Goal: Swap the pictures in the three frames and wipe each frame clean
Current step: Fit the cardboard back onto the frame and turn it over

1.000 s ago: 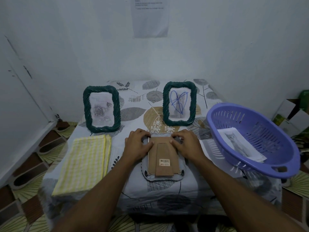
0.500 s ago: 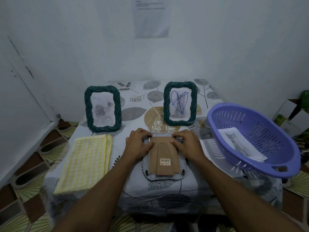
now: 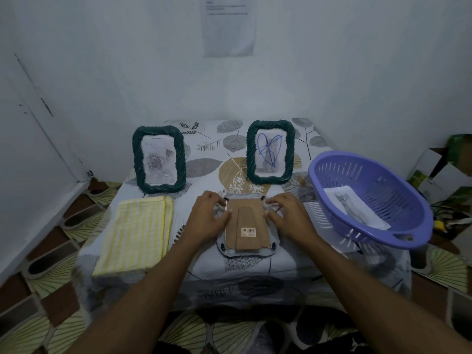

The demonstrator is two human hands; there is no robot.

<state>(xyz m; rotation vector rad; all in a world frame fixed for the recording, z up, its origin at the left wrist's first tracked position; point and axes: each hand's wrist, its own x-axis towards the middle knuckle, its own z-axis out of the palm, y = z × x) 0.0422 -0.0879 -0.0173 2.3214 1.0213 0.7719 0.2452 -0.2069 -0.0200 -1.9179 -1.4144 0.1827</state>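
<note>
Shifted slightly nearer since earlier, with left hand (image 3: 208, 218) and right hand (image 3: 289, 217) flanking the face-down frame (image 3: 247, 233) at near centre, fingers curled over its far corners, probably on clips. Seems mid-opening; next needs lifting the backing. Yellow cloth (image 3: 138, 231) left, basket (image 3: 378, 240) with cat picture (image 3: 350, 205) right, rose frame (image 3: 137, 159) and heart frame (image 3: 251, 152) far; nothing obstructing.

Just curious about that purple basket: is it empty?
No, a printed cat picture lies inside the purple basket.
</note>
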